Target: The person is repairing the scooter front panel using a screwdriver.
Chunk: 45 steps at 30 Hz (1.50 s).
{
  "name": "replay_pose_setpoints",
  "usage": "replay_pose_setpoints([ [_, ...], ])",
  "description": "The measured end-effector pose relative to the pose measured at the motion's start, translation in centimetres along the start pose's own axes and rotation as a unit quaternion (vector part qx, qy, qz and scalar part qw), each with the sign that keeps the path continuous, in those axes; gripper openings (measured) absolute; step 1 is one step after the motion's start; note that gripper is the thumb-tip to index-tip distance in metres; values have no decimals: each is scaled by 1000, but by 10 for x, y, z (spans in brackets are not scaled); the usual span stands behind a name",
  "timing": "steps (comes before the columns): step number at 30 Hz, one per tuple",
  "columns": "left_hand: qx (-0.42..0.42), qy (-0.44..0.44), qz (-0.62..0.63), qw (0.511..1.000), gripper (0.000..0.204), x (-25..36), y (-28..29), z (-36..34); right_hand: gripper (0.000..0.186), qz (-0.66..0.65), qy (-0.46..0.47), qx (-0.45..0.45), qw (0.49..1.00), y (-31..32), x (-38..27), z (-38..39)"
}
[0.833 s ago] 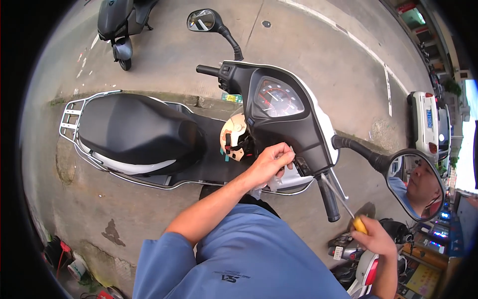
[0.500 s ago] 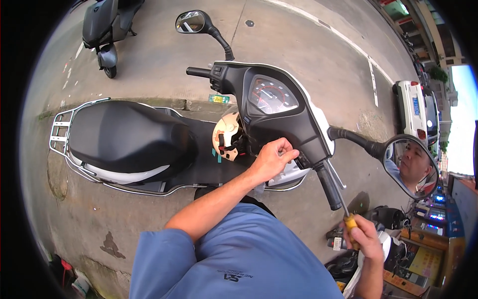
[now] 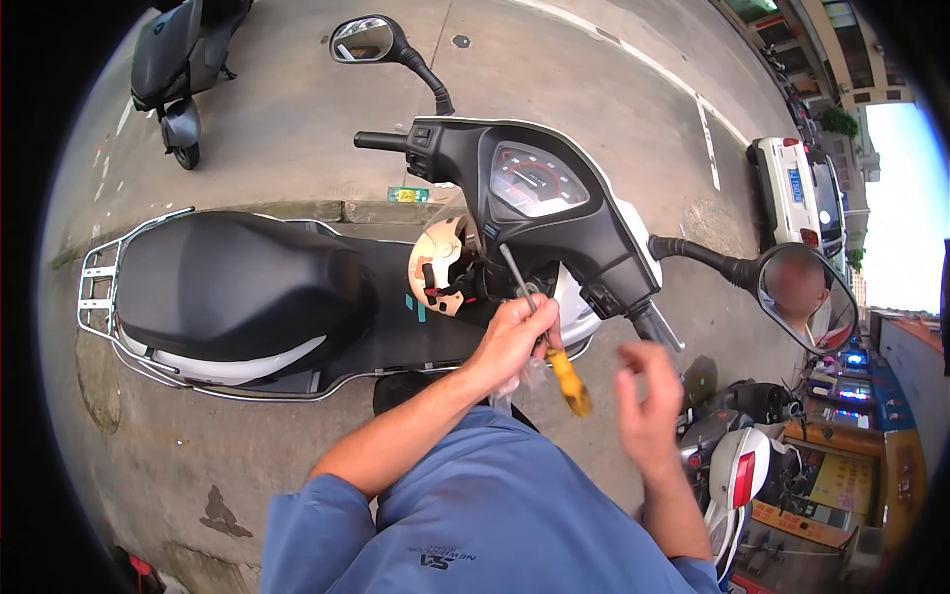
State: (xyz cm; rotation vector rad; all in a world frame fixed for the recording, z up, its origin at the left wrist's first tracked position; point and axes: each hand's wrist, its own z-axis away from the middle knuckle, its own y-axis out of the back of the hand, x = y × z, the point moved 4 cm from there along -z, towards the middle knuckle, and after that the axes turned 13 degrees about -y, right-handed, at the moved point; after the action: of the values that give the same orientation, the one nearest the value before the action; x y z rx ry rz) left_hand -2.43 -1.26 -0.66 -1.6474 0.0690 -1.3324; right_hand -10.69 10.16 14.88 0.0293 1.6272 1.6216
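A screwdriver (image 3: 571, 384) with a yellow handle is in my left hand (image 3: 513, 339), which grips it round the metal shaft. Its tip points up toward the dashboard of a scooter (image 3: 544, 178), and the handle hangs toward me. Something clear, like a thin plastic bag (image 3: 529, 381), shows just below that hand. My right hand (image 3: 648, 406) is beside the right handlebar grip, slightly blurred, its fingers apart and nothing in them. Close by is the black switch block (image 3: 600, 299) on the handlebar.
A cream helmet (image 3: 435, 267) hangs between the seat (image 3: 228, 287) and the handlebar. Mirrors (image 3: 807, 297) stick out on both sides. Parked scooters (image 3: 737, 465) stand at the lower right, another dark scooter (image 3: 178, 69) at the upper left, and a white car (image 3: 792, 193) farther right.
The screwdriver has passed from my right hand to my left. My left hand has come down from the switch block, and my right hand has moved up and left, now without the tool.
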Motion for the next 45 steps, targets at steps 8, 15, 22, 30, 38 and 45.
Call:
replay_pose_setpoints([
  [8,-36,-88,-327,940,39,5,-5,-55,73,192,-213,107,952,7,19,-62],
  [15,-115,-80,-369,919,46,5,-9,-69,82,208,-269,80,937,1,14,-69],
  [22,-92,-46,-377,921,47,3,-19,-72,81,238,-241,105,935,-2,22,-70],
  [30,-117,-29,-291,949,43,3,-13,-71,87,169,-205,103,959,3,20,-66],
  [38,-109,10,-210,972,43,-22,20,-42,96,218,-244,131,936,-3,14,-69],
  [45,-114,-13,-268,957,42,-23,25,-29,101,255,-256,164,918,-10,13,-71],
])
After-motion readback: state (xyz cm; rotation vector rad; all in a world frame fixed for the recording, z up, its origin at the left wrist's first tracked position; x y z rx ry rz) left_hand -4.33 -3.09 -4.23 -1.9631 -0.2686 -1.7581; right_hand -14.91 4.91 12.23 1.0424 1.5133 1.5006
